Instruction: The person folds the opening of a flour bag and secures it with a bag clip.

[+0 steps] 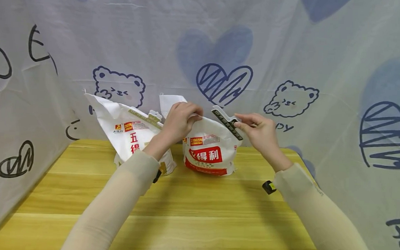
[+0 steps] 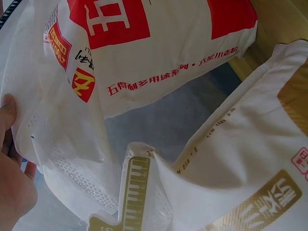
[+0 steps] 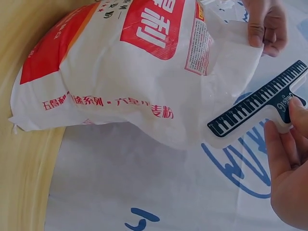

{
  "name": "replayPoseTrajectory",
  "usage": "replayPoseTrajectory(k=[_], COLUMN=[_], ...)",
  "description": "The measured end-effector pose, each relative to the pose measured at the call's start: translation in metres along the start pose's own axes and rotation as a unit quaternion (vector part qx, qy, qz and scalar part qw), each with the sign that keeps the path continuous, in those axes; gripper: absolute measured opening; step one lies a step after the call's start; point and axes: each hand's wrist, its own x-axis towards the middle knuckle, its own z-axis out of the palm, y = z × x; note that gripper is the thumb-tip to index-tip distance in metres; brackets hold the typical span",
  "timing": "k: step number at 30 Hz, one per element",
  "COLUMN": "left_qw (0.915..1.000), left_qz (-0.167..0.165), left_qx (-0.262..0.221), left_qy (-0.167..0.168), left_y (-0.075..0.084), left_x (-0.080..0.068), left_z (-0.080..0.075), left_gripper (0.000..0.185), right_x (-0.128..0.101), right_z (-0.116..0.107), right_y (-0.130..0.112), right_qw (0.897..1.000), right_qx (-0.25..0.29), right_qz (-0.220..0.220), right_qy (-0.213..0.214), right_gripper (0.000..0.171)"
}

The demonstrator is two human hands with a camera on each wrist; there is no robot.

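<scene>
My left hand point(image 1: 179, 122) pinches the gathered upper edge of a white flour bag point(image 1: 211, 165) with red panels. Between thumb and fingers, my right hand point(image 1: 261, 134) holds a sealing clip point(image 3: 255, 103) by its handle. This clip is white with a black piano-key strip, and its long edge lies right at the bag's upper right corner. To the left leans a second white flour bag point(image 1: 118, 126) with gold and red print. A gold piano-key clip point(image 2: 136, 187) sits across its folded top. My left forearm hides part of that bag in the head view.
Both bags stand toward the back of a wood-grain table point(image 1: 195, 223). A pale cloth point(image 1: 177, 33) printed with hearts and bears hangs behind and along the sides. A black wrist camera point(image 1: 269, 187) shows beside the right sleeve.
</scene>
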Motion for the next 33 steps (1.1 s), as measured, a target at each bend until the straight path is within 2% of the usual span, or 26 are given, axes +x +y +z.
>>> replayPoseTrajectory(k=[5,22,33], left_qw=[1.0000,0.9999,0.9993], left_qz=[0.001,0.004,0.025], left_qx=[-0.001,-0.010,-0.005], left_qy=[0.000,0.012,0.027], left_y=[0.001,0.000,-0.002], left_x=[0.001,0.000,-0.002], left_z=[0.000,0.001,0.002], left_gripper=[0.007,0.006,0.006], right_x=[0.004,0.006,0.006], right_z=[0.004,0.017,0.023], right_y=[0.003,0.011,0.013], right_qw=[0.999,0.995,0.996], right_qx=[0.016,0.021,-0.020], right_qz=[0.029,0.080,0.051], right_qy=[-0.013,-0.056,-0.064], right_gripper=[0.025,0.027,0.025])
